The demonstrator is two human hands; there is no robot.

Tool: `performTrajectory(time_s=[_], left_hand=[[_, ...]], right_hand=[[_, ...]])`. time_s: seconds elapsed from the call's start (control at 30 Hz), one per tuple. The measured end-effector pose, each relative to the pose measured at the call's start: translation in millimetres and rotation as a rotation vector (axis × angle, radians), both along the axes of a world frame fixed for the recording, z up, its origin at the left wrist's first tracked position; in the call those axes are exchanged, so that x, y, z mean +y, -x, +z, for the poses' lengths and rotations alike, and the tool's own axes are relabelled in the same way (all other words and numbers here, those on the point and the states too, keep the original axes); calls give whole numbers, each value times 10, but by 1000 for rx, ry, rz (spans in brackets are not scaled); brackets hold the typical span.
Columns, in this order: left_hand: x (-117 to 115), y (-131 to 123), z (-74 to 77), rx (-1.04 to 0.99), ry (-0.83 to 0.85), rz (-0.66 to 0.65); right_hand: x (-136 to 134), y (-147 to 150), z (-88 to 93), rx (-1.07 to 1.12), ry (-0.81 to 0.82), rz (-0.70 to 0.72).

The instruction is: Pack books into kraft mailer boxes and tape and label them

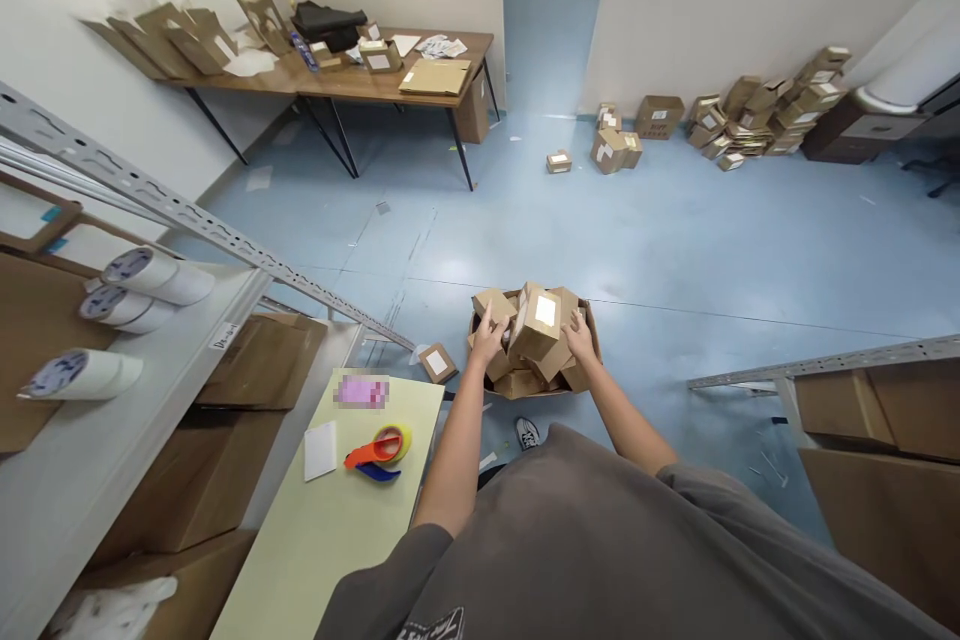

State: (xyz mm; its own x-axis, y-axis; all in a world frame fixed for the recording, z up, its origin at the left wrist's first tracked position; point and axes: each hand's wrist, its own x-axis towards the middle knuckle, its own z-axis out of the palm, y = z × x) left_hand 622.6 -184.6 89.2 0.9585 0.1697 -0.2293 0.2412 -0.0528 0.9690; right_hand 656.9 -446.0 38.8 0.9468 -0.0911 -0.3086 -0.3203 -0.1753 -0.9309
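Note:
Below me stands a large open carton heaped with small brown cardboard boxes. On top of the heap is a box with a white label, lying tilted. My left hand is at the left of the heap, fingers stretched out and apart, beside a smaller box. On the opposite side, my right hand has its fingers spread near the heap's right edge. Neither hand is visibly wrapped round a box. Whether the fingertips touch the boxes is hard to tell.
A pale green table at my left bears an orange tape dispenser and white paper. Metal shelves with tape rolls flank it. Another rack stands right. One labelled box lies beside the carton; more boxes pile by the wall.

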Motion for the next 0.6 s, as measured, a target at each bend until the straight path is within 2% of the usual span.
performTrajectory(time_s=[0.13,0.27,0.47,0.6], left_hand=[[98,200,-98,8,3,73],[208,487,-145,31,7,134],[598,995,12,-56,-22,292],[1011,1610,162,-74,-43,429]], right_hand=[[-18,-55,101,-40,-55,1],[230,36,271,-114,-57,75],[993,322,580,-243,-4,341],[1719,686,746,-334,-7,523]])
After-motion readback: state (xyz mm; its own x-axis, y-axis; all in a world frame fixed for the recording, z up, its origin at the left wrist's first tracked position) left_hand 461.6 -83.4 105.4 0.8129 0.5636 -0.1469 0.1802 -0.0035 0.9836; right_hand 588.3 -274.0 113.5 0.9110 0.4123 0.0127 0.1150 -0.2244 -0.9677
